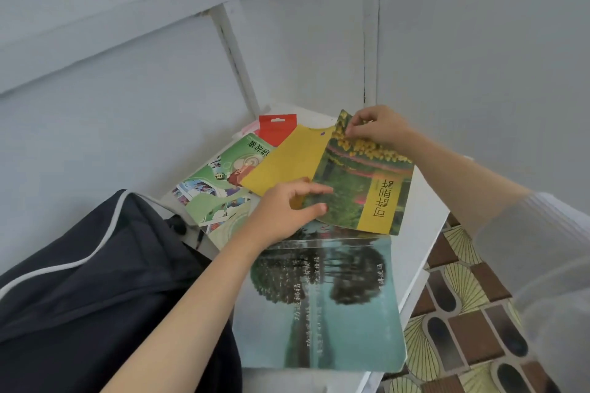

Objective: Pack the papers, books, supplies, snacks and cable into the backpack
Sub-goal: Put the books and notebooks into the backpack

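Nearest, off the worktop's [418, 265] near-left edge, the dark backpack [95, 281] slumps with its white piping showing. Whether its mouth is open I cannot tell. A teal book [329, 303] lies flat along the near edge, one corner just over the right side above the patterned floor tiles [463, 303].

Just beyond it the left hand [287, 207] pinches the near-left corner of the flower-cover book [360, 188] between thumb and curled fingers. The right hand [380, 129] nips that book's far corner with its fingertips and holds it raised a little off the pile. The book's long side appears to run near to far between the two hands, so it is held at both ends.

The backpack lies to the left of this book and nearer the person. The left hand is the closer one to it, so the book would probably have to swing left and toward the person, led by that hand.

Under the book sits a yellow booklet [287, 163], which overlaps a green picture book [217, 188] toward the left edge. At the far corner a red packet [274, 131] pokes out from behind them.
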### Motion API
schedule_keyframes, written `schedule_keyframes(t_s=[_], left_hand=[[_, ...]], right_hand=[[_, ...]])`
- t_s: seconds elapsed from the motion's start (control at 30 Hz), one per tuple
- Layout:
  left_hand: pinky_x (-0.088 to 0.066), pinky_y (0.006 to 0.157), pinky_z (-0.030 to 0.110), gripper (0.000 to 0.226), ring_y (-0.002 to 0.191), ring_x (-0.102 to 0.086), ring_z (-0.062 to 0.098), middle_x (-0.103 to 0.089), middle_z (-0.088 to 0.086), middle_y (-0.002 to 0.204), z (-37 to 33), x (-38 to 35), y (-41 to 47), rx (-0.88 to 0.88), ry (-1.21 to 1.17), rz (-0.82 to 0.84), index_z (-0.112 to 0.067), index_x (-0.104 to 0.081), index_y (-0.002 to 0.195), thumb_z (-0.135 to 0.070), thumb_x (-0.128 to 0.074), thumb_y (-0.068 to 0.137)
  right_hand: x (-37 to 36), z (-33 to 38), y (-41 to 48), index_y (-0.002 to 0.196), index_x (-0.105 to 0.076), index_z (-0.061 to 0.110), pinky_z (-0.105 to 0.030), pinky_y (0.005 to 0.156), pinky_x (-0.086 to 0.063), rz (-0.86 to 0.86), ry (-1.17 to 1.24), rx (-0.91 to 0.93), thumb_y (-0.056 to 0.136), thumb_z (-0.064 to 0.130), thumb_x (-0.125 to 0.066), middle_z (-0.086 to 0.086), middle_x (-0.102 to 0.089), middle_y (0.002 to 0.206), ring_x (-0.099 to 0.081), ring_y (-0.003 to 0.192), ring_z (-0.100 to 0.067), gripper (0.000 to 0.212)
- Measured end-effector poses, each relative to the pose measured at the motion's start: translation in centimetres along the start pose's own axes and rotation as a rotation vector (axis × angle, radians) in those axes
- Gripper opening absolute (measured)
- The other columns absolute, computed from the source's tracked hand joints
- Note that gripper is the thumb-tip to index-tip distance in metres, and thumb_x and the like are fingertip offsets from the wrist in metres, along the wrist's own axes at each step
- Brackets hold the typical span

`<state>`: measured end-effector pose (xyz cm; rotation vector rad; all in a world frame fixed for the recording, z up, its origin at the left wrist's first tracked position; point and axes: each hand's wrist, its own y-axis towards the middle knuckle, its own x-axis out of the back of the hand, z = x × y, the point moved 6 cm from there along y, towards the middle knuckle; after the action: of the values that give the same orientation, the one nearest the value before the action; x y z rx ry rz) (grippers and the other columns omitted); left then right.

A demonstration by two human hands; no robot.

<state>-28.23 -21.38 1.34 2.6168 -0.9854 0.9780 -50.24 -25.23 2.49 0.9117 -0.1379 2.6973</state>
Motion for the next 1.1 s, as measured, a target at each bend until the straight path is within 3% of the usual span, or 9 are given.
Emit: schedule_keyframes(t_s=[0.27,0.43,0.57,0.63,0.67,0.7,0.73,0.9,1.1], left_hand=[[-0.031,0.108,0.024,0.068,0.127,-0.044,0.009,-0.045,-0.005,0.141,0.3,0.1,0.4,0.006,0.059,-0.076,-0.025,-0.042,0.138,-0.002,-0.069,0.08],[-0.035,0.102,0.02,0.055,0.121,-0.05,0.015,-0.052,0.002,0.134,-0.3,1.0,0.3,-0.014,0.058,-0.164,-0.033,-0.059,0.12,0.001,-0.069,0.079],[-0.028,0.081,-0.004,0.047,0.126,-0.046,0.017,-0.047,0.002,0.139,-0.6,0.8,-0.2,-0.009,0.08,-0.158,-0.03,-0.063,0.118,0.003,-0.063,0.083],[-0.037,0.06,-0.004,0.051,0.102,-0.063,0.009,-0.053,0.005,0.134,-0.9,1.4,-0.3,-0.046,0.05,-0.226,-0.027,-0.065,0.116,0.011,-0.056,0.083],[-0.037,0.051,0.0,0.052,0.095,-0.057,0.007,-0.056,0.006,0.13,-1.3,1.9,-0.5,-0.077,0.027,-0.253,-0.026,-0.065,0.114,0.013,-0.053,0.082],[-0.037,0.047,0.005,0.054,0.054,-0.058,-0.003,-0.059,0.005,0.127,-1.7,2.4,-0.7,-0.11,-0.006,-0.28,-0.027,-0.066,0.112,0.014,-0.05,0.081],[-0.04,0.049,0.009,0.055,0.047,-0.035,-0.003,-0.061,0.002,0.124,-2.1,3.1,-0.9,-0.135,-0.048,-0.31,-0.031,-0.066,0.109,0.014,-0.049,0.08],[-0.056,0.077,0.028,0.06,0.084,-0.061,-0.006,-0.067,-0.026,0.093,-4.1,7.3,-1.9,-0.137,-0.276,-0.406,-0.036,-0.072,0.089,0.016,-0.045,0.078],[-0.054,0.059,0.018,0.054,0.075,-0.067,0.007,-0.073,-0.009,0.076,-6.1,11.6,-3.7,-0.189,-0.311,-0.344,-0.021,-0.074,0.085,0.022,-0.042,0.077]], right_hand=[[1.0,2.6,-1.3,0.089,-0.071,0.017,-0.019,0.066,-0.037,0.001,0.304,0.057,0.084,0.018,-0.068,0.004,-0.066,0.095,-0.052,0.089,-0.006,0.006],[2.1,3.9,-2.2,0.075,-0.073,0.024,-0.045,0.089,-0.049,-0.042,0.347,0.097,0.084,0.012,-0.067,-0.003,-0.069,0.089,-0.056,0.091,-0.024,0.016],[2.9,5.3,-3.2,0.063,-0.075,0.03,-0.054,0.093,-0.047,-0.055,0.397,0.151,0.08,0.014,-0.07,-0.006,-0.069,0.099,-0.059,0.104,-0.034,0.024],[3.3,5.8,-3.6,0.064,-0.075,0.029,-0.05,0.094,-0.048,-0.054,0.425,0.177,0.079,0.014,-0.072,-0.002,-0.066,0.098,-0.06,0.103,-0.03,0.022],[3.6,6.0,-4.0,0.067,-0.076,0.027,-0.047,0.093,-0.049,-0.056,0.443,0.187,0.079,0.014,-0.072,0.001,-0.065,0.095,-0.061,0.1,-0.026,0.018],[3.9,6.2,-4.3,0.07,-0.075,0.026,-0.043,0.092,-0.05,-0.058,0.461,0.194,0.079,0.013,-0.072,0.003,-0.065,0.091,-0.061,0.097,-0.023,0.016],[4.2,6.5,-4.7,0.074,-0.074,0.025,-0.04,0.088,-0.052,-0.055,0.476,0.208,0.079,0.012,-0.072,0.004,-0.064,0.089,-0.061,0.093,-0.019,0.014],[5.8,8.1,-6.3,0.075,-0.072,0.033,-0.024,0.092,-0.04,-0.042,0.449,0.297,0.076,0.009,-0.073,0.008,-0.056,0.112,-0.051,0.11,-0.007,0.024],[5.9,9.8,-8.4,0.074,-0.077,0.031,-0.032,0.088,-0.052,0.107,0.311,0.362,0.08,-0.002,-0.066,0.007,-0.073,0.077,-0.066,0.085,-0.016,0.035]])
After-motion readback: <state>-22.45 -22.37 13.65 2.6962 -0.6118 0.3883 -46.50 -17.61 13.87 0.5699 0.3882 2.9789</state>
